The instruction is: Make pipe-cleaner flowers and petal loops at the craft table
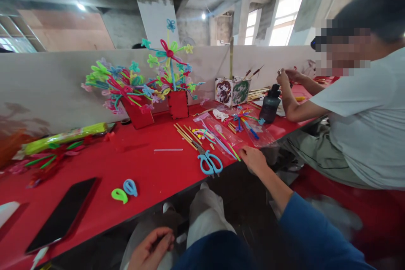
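- Head view: the right hand (253, 159) lies at the near edge of the red surface (142, 168), right of the frame's centre, seen from the back with a blue sleeve behind it.
- Its fingertips touch the near end of a clear packet (221, 135) of coloured pipe cleaners. I cannot tell whether the grip is clamped on anything, because the back of the hand hides the fingers.
- Blue-handled scissors (209, 163) lie just left of that hand, with the blades pointing towards the upper left.
- Loose wooden sticks (186, 133) lie beside the packet, further up the frame.
- The left hand (152, 249) rests on a pale trouser leg (205, 215) at the bottom centre, below the surface edge. Its grip is loosely curled and holds nothing.
- Two pipe-cleaner flower arrangements (142, 88) stand in red pots against the back partition, above centre.
- A dark phone (63, 215) lies flat at the lower left, with a green loop (119, 195) and a blue loop (130, 187) to its right.
- A painted box (232, 90) and a dark bottle (270, 103) stand towards the upper right.
- A co-worker (363, 126) in a white shirt sits at the right, both hands raised over the far end of the surface.
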`<state>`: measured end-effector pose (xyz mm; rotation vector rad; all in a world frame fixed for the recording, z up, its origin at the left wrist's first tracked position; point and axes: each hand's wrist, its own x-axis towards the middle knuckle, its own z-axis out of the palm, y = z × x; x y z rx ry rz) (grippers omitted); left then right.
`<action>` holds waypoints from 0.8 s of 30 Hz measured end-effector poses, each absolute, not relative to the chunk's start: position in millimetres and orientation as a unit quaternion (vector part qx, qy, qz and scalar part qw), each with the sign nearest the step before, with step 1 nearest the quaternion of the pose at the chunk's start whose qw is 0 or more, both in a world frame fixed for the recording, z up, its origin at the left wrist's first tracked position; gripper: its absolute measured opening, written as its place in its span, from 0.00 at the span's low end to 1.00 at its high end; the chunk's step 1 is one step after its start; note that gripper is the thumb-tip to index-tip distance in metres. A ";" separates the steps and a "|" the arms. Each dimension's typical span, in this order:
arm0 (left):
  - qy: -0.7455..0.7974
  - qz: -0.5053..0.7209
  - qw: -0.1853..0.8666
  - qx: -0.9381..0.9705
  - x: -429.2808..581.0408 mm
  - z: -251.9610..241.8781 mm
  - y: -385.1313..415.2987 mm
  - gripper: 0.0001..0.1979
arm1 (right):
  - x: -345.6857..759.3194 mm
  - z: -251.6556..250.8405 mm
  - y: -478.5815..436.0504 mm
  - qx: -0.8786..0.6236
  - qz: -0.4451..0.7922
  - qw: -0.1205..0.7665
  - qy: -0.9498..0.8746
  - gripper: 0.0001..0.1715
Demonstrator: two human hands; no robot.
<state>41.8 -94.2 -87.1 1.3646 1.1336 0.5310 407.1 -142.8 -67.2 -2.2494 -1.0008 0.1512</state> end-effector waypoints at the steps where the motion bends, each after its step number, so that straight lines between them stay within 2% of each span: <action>1: 0.491 0.230 0.599 0.590 42.5 -87.2 -94.8 0.12 | 406.5 -69.9 -145.6 -0.851 0.067 0.362 -0.375 0.13; 7: 0.479 0.209 0.566 0.637 52.7 -74.8 -102.7 0.11 | 398.0 -91.3 -144.7 -0.768 0.139 0.542 -0.311 0.16; 11: 0.394 0.176 0.484 0.761 90.7 -45.6 -107.3 0.09 | 396.1 -90.4 -133.2 -0.720 0.173 0.605 -0.294 0.14; 14: 0.249 0.194 0.377 0.871 139.0 -27.8 -105.0 0.09 | 395.4 -85.8 -130.0 -0.705 0.194 0.611 -0.304 0.15; 16: 0.183 0.185 0.292 0.920 174.5 -23.8 -100.7 0.13 | 394.6 -84.4 -131.2 -0.705 0.203 0.601 -0.316 0.15; 20: 0.150 0.103 0.165 0.969 236.1 -31.5 -87.2 0.23 | 395.4 -84.8 -135.6 -0.714 0.200 0.571 -0.351 0.15; 24: 0.160 0.019 0.105 0.981 270.7 -44.8 -69.5 0.28 | 400.8 -84.0 -141.7 -0.734 0.180 0.533 -0.381 0.16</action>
